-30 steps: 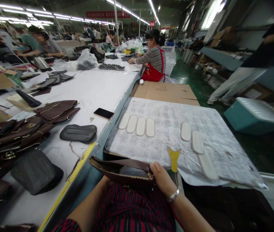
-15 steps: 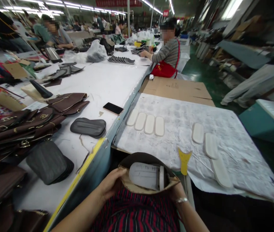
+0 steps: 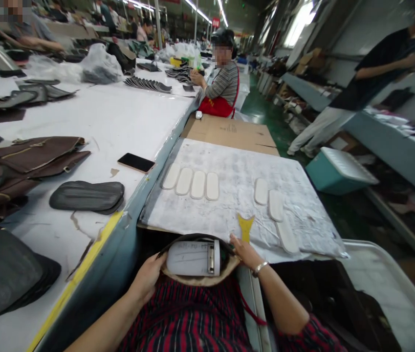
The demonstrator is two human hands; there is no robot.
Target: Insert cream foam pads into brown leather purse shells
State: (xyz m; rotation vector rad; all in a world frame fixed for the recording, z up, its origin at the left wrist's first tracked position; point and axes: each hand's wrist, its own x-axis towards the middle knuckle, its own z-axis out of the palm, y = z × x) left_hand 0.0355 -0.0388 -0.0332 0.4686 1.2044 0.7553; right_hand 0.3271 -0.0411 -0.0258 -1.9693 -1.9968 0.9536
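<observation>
At my lap is a dark bag piece (image 3: 203, 281) with a tan lining, its mouth spread towards me. A whitish, see-through plastic plate (image 3: 187, 259) with pen marks and a metal strip at its right end sits inside the mouth. My left hand (image 3: 151, 274) grips the left edge of the bag piece, thumb on top. On the opposite side, my right hand (image 3: 246, 252) pinches the right rim; some of its fingers are hidden. Just beyond it lies a yellow forked tool (image 3: 245, 227), close to but apart from the fingertips.
White oval pieces (image 3: 198, 184) lie on the paper-covered board (image 3: 229, 161) ahead. On the left table are a phone (image 3: 136, 162), dark oval pieces (image 3: 87, 195) and brown bags (image 3: 31, 159). A co-worker (image 3: 225, 78) sits beyond the cardboard (image 3: 229, 129). Dark material fills a bin (image 3: 386, 254) at right.
My view has swung right, so the tables sit further left. My right hand has moved up along the bag piece's right rim. The bag's mouth now looks rounder around the plastic plate.
</observation>
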